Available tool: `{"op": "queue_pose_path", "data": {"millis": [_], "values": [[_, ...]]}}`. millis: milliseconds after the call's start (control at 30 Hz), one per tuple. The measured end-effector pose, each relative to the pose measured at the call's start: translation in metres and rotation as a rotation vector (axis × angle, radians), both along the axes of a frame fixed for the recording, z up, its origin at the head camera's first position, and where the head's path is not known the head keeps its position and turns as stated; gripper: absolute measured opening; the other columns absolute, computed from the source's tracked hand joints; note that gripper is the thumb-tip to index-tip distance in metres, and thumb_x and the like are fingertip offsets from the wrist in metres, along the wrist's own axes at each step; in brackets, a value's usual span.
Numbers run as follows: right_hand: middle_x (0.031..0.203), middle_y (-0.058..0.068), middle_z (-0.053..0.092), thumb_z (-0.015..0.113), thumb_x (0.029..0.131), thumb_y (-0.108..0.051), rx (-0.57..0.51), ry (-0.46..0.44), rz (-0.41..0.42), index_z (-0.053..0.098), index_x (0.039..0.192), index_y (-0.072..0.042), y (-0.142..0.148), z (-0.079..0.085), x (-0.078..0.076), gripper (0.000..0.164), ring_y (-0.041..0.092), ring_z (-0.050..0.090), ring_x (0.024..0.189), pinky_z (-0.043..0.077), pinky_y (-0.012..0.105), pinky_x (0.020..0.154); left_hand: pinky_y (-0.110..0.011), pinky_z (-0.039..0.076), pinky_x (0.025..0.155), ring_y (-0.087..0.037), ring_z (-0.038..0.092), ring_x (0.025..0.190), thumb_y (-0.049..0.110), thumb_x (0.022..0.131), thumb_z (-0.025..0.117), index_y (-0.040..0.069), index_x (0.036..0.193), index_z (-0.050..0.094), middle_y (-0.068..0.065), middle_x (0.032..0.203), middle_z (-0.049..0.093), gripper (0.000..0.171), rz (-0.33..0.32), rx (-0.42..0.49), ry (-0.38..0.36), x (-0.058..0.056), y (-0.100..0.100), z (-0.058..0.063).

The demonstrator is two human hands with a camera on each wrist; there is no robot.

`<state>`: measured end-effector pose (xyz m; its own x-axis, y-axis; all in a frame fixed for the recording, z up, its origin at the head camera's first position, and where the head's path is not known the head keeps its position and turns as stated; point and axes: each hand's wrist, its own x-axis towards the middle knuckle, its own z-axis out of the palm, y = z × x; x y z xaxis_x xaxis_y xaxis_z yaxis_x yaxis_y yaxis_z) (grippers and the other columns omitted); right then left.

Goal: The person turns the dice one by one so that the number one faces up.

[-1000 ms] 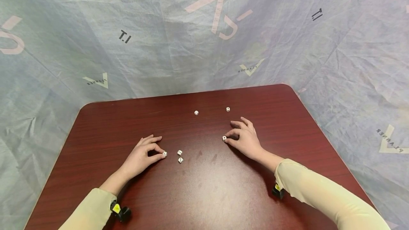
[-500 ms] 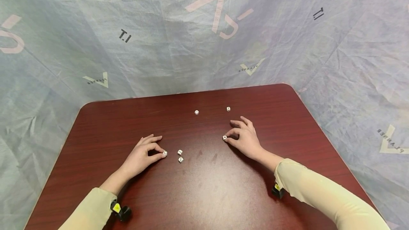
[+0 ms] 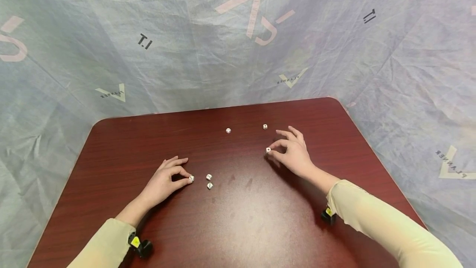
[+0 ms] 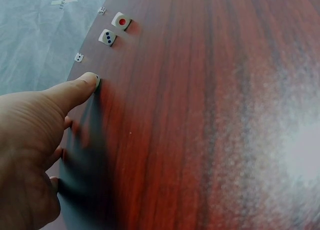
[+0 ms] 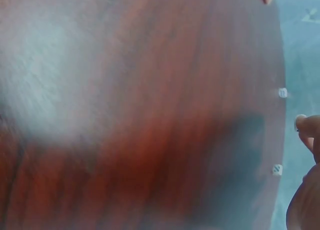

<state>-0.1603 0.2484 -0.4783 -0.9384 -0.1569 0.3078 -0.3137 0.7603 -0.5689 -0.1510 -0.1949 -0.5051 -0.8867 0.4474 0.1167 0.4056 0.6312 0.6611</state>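
Note:
Between thumb and index finger, my left hand (image 3: pixel 160 184) pinches a white die (image 3: pixel 191 178) low at the tabletop. Just right of it lie two loose dice, a rear die (image 3: pixel 209 177) and a front die (image 3: pixel 210 185), close together. My right hand (image 3: pixel 294 156) pinches another white die (image 3: pixel 268 150) at its fingertips, its other fingers spread; a shadow falls beneath. In the left wrist view the thumb covers most of the left hand's die (image 4: pixel 97 81). The right wrist view shows only a sliver of the right hand's die (image 5: pixel 297 125).
Toward the far edge of the dark red wooden table (image 3: pixel 238 226) lie two more dice, a left one (image 3: pixel 228 130) and a right one (image 3: pixel 265 127). A grey printed cloth (image 3: pixel 201 53) hangs behind and along the sides.
My right hand has moved away from me and slightly right, carrying its die. The left hand and the loose dice stay where they were.

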Motion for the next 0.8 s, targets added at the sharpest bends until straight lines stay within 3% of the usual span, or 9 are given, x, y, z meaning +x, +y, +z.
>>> {"op": "queue_pose_path", "data": {"millis": [467,800], "values": [[0.147,0.014,0.054,0.085,0.086,-0.027,-0.007,0.035,-0.041,0.081,0.09,-0.02,0.024,0.025,-0.021,0.008,0.039,0.019,0.15,0.013,0.063,0.119,-0.065,0.012,0.121,-0.041,0.031,0.148,0.028,0.088,0.084,0.032,0.092,0.078,-0.012,0.148,0.055,0.009,0.001,-0.006,0.0,-0.001,-0.001,0.0],[0.148,0.012,0.053,0.085,0.085,-0.026,0.001,0.046,-0.085,0.082,0.09,-0.019,0.035,0.032,-0.044,0.01,0.035,0.017,0.151,0.013,0.059,0.12,-0.064,0.012,0.121,-0.041,0.03,0.148,0.027,0.088,0.084,0.03,0.093,0.079,-0.011,0.148,0.055,0.008,-0.001,-0.003,-0.003,0.0,0.0,0.0]]}}
